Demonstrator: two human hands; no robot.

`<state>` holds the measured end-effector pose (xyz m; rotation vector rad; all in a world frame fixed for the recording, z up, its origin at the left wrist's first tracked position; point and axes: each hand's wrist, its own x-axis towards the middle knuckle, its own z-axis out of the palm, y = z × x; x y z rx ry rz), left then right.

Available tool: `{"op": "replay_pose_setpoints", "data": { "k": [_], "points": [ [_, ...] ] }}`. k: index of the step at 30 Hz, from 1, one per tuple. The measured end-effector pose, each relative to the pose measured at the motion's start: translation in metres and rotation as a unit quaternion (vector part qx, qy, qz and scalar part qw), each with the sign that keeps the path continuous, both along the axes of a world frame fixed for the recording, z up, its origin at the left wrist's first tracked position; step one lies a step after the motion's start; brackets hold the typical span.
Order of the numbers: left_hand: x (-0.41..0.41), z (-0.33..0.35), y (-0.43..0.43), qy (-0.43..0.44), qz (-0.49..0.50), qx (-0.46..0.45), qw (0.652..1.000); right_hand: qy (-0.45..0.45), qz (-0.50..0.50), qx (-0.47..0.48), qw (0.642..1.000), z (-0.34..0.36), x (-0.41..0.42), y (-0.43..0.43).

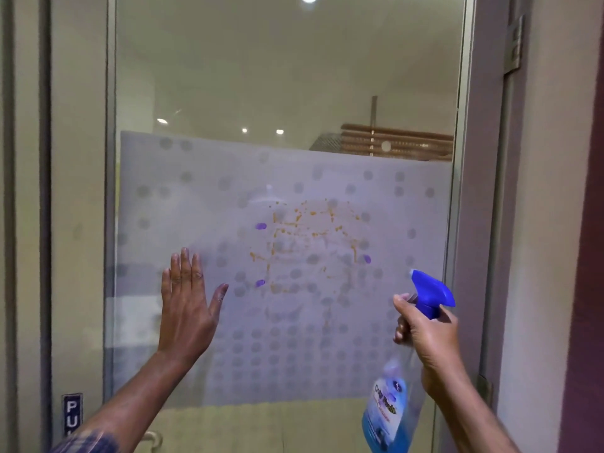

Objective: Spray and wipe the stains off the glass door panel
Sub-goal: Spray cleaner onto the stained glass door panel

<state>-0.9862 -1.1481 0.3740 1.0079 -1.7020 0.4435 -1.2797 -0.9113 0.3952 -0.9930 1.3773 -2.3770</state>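
The glass door panel (287, 76) fills the view, with a frosted dotted band across its middle. Orange-brown stains (307, 243) are spattered in a rough ring on the frosted band, with three small purple marks (260, 226) around them. My left hand (186, 308) is flat, fingers spread, against the glass to the left of the stains. My right hand (425, 335) grips the neck of a spray bottle (389, 410) of blue liquid, low right of the stains. Its blue trigger head (431, 292) points left toward the glass.
A metal door frame (457, 197) borders the glass on the right, with a wall and hinge plate (513, 44) beyond. At the lower left are a "PU" sign (72, 413) and a door handle (153, 439).
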Motion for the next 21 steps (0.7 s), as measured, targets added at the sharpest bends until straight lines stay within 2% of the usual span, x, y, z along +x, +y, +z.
{"op": "replay_pose_setpoints", "data": {
  "k": [7,21],
  "points": [
    [-0.008,0.000,-0.016,0.002,0.011,-0.002,1.000,-0.018,-0.019,-0.018,0.999,0.008,-0.030,-0.006],
    [-0.007,-0.003,-0.023,-0.005,0.020,-0.018,1.000,0.074,-0.018,-0.060,0.995,0.098,-0.006,-0.037]
  ]
}}
